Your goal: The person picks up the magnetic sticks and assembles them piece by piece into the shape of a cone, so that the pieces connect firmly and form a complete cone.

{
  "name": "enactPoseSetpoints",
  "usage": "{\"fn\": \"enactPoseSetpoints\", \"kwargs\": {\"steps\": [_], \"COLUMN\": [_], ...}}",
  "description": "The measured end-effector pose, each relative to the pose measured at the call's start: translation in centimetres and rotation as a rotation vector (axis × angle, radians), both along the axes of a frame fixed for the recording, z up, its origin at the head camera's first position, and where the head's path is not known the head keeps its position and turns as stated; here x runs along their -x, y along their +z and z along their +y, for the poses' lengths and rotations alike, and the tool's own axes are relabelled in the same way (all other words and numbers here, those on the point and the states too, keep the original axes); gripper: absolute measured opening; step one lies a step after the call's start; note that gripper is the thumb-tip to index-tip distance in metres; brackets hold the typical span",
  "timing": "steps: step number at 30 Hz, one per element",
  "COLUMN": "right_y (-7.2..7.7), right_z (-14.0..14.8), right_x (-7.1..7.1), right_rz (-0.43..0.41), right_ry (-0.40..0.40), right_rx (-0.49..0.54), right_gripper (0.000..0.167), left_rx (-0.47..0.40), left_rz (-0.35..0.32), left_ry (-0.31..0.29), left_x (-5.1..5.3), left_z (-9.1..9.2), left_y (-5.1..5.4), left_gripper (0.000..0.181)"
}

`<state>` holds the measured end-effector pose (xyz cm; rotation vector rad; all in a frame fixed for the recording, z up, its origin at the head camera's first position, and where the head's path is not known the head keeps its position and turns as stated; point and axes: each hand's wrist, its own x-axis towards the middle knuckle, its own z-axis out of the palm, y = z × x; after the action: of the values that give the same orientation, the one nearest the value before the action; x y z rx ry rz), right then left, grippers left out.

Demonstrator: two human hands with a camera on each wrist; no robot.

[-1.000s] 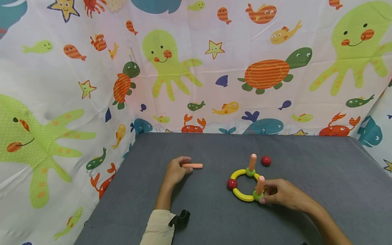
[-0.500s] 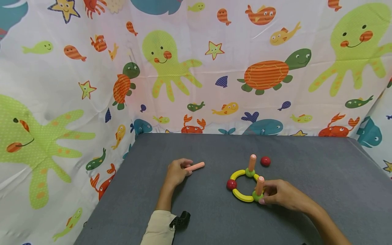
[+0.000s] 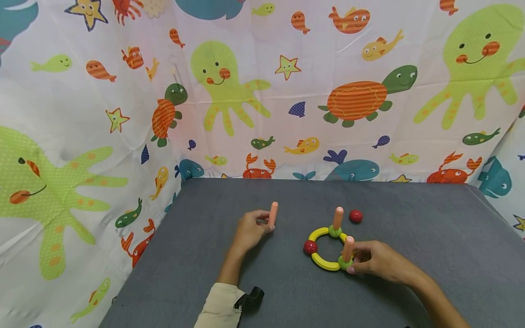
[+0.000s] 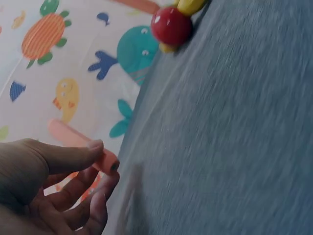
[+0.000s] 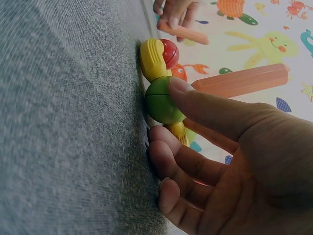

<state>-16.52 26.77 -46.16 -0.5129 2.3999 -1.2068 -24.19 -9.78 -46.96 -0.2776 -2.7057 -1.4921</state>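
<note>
My left hand (image 3: 251,230) pinches an orange stick (image 3: 273,213) near its lower end, thumb against fingers; the stick stands nearly upright, left of a ring of toy pieces. In the left wrist view a small hole shows in the stick's end (image 4: 111,165). The ring lies on the table, made of yellow curved pieces (image 3: 325,262), a red ball (image 3: 310,247) and two green balls, each with an upright orange stick (image 3: 338,217). My right hand (image 3: 379,259) holds the near green ball (image 5: 161,100) between thumb and fingers and hides the ring's right side.
A loose red ball (image 3: 356,216) lies on the grey table (image 3: 283,291) behind the ring. A white curtain (image 3: 254,105) printed with sea animals hangs behind and to the left. A black wrist device (image 3: 251,298) sits at the left sleeve.
My left hand has turned the orange stick from lying sideways to nearly upright and moved slightly right, toward the ring. The right hand and the ring have stayed in place.
</note>
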Motion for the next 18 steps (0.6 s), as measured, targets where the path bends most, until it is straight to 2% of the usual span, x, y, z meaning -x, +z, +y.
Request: {"fn": "enactPoseSetpoints", "kwargs": {"steps": [8,14,18], "right_y": [0.0,-0.2,-0.2], "right_z": [0.1,0.1,0.1], "right_x": [-0.1,-0.1,0.0], "right_rz": [-0.002,0.007,0.004], "right_ry": [0.003,0.009,0.008], "right_rx": [0.02,0.028,0.024], "right_gripper": [0.033,0.033,0.033], "left_rx": [-0.012,-0.006,-0.015], "left_rz": [-0.019,-0.043,-0.028], "left_ry": [-0.144,-0.202,-0.231], "left_x": [-1.1,-1.9,-2.4], "left_z": [2.7,4.1,4.9], "left_y": [0.5,0.7,0.8], "left_gripper": [0.032,0.031,0.031]}}
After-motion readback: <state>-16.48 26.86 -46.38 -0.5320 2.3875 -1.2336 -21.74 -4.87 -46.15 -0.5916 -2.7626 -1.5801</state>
